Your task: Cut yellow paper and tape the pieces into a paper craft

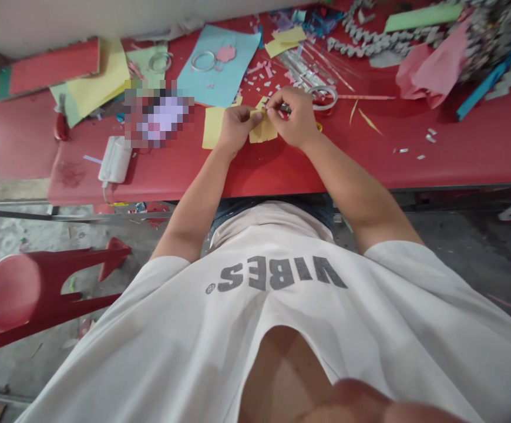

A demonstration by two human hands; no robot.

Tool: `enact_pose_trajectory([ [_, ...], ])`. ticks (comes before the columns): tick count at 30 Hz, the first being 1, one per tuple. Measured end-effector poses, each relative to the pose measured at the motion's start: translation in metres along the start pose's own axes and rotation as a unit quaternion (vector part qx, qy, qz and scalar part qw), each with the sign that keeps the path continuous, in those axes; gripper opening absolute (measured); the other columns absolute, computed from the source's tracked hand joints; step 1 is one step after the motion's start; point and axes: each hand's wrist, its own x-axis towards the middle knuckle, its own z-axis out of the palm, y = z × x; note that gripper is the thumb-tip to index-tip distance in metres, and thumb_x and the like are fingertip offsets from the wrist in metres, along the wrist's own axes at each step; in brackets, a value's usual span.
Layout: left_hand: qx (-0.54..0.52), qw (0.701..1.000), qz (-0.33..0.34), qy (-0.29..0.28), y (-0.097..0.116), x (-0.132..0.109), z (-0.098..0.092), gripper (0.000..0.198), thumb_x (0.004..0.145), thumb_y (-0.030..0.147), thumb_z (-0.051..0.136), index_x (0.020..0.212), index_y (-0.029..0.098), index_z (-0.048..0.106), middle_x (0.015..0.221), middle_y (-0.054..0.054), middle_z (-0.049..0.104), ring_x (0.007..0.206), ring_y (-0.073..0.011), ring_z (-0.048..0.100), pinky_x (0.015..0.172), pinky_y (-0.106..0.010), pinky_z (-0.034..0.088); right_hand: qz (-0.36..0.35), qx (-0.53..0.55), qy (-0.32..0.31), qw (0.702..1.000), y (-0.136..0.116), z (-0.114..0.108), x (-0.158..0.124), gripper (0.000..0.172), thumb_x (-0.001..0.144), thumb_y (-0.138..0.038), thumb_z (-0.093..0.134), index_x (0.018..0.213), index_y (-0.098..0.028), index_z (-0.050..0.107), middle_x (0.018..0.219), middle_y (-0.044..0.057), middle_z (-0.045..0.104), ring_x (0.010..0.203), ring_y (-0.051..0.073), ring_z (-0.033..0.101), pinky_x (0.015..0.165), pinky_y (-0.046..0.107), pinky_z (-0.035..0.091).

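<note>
Between the two hands, above the red table (458, 155), a small yellow piece (264, 133) is held off-centre of the work area: the left hand (236, 129) pinches its left edge between thumb and fingertips, and the right hand (293, 116) closes on its upper part. Both grips are together and clamped on the paper, though the fingers hide whether the right hand also holds something tiny. For work this small, the fingertips do best kept close together, with the pressure even from both sides so the paper neither creases nor slips; the thumbs should stay clear of the edge being worked so it can be seen. By count, there are two hands and one piece between them. One larger yellow sheet (212, 127) lies just beyond the left hand. Three tape rolls are in view: one (322, 98) just past the right hand, one (203, 60) on a blue card (233, 73) ahead of the grip, and one (160, 61) on a green sheet (145, 59) farther left. Two yellow slips (288, 41) lie ahead of the hands, and one white charger (115, 158) sits well left of them.
</note>
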Motion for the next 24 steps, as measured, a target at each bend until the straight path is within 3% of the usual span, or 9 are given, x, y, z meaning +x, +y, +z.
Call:
enact_pose_trajectory([
  [3,0.0,1.0,0.006,0.003,-0.006,0.002,0.0,0.032,0.085,0.06,0.084,0.075,0.031,0.075,0.082,-0.002,0.076,0.075,-0.0215,0.072,0.07,-0.038,0.059,-0.008,0.019,0.017,1.0,0.001,0.002,0.002,0.032,0.093,-0.066,0.066,0.08,-0.037,0.062,0.103,0.005,0.076,0.103,0.036,0.069,0.093,0.059,0.061],
  [8,0.03,0.999,-0.021,0.018,-0.011,0.005,-0.001,0.035,0.083,0.06,0.088,0.075,0.028,0.075,0.084,-0.004,0.077,0.081,-0.0224,0.074,0.072,-0.035,0.062,-0.007,0.008,0.023,1.0,0.005,0.004,0.003,0.024,0.093,-0.058,0.068,0.08,-0.037,0.066,0.104,0.005,0.076,0.108,0.036,0.069,0.088,0.058,0.061],
  [13,0.031,0.999,-0.004,0.02,-0.012,0.004,-0.001,0.034,0.086,0.061,0.084,0.077,0.028,0.075,0.084,-0.003,0.076,0.077,-0.0215,0.073,0.072,-0.037,0.062,-0.029,-0.023,0.03,0.999,0.01,0.004,0.001,0.022,0.1,-0.055,0.063,0.089,-0.037,0.07,0.114,0.005,0.074,0.114,0.035,0.069,0.097,0.058,0.059],
  [19,0.064,0.995,-0.03,0.07,-0.008,0.006,-0.001,0.024,0.088,0.049,0.083,0.075,0.032,0.073,0.077,-0.001,0.074,0.071,-0.0208,0.069,0.071,-0.039,0.061,-0.066,-0.043,0.023,0.997,0.011,0.006,-0.004,0.041,0.108,-0.068,0.047,0.106,-0.035,0.07,0.111,0.007,0.073,0.112,0.037,0.07,0.111,0.063,0.051],
  [24,0.03,0.998,-0.036,0.052,-0.004,0.005,0.001,0.01,0.09,0.041,0.076,0.085,0.033,0.074,0.083,0.001,0.076,0.075,-0.0197,0.072,0.072,-0.037,0.061,-0.051,-0.054,-0.019,0.997,0.013,0.011,-0.006,0.048,0.107,-0.075,0.045,0.115,-0.033,0.067,0.113,0.008,0.074,0.106,0.037,0.071,0.113,0.064,0.048],
])
